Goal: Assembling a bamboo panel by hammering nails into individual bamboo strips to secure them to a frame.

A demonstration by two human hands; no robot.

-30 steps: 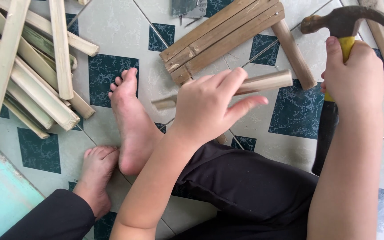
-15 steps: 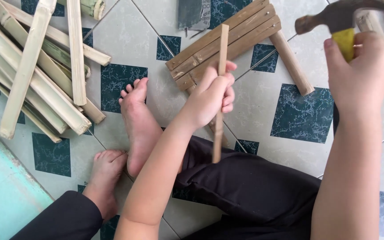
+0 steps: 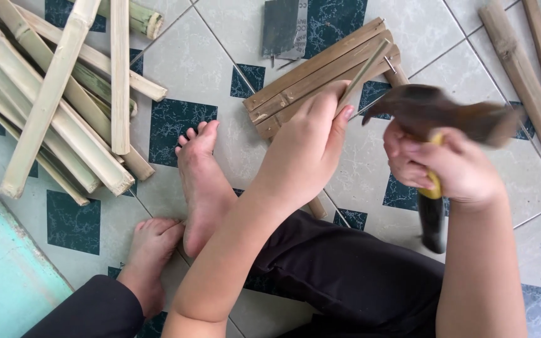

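My left hand [image 3: 308, 147] grips a thin bamboo slat [image 3: 363, 74] and lays its far end across a small panel of joined bamboo slats [image 3: 308, 75] on the tiled floor. My right hand [image 3: 449, 166] is closed around the yellow and black handle of a claw hammer [image 3: 446, 112], whose blurred head hovers just right of the slat. A nail [image 3: 389, 64] sticks up near the slat's far end. My bare feet [image 3: 198, 181] rest on the tiles to the left.
A heap of split bamboo poles [image 3: 51, 106] lies at the upper left. More bamboo sticks [image 3: 521, 69] lie at the upper right. A small dark packet [image 3: 281, 25] with loose nails sits above the panel. A turquoise surface [image 3: 1, 269] fills the lower left corner.
My left hand picked the slat up from the floor, held it upright, then laid it across the panel. My right hand brought the hammer down and left toward it.
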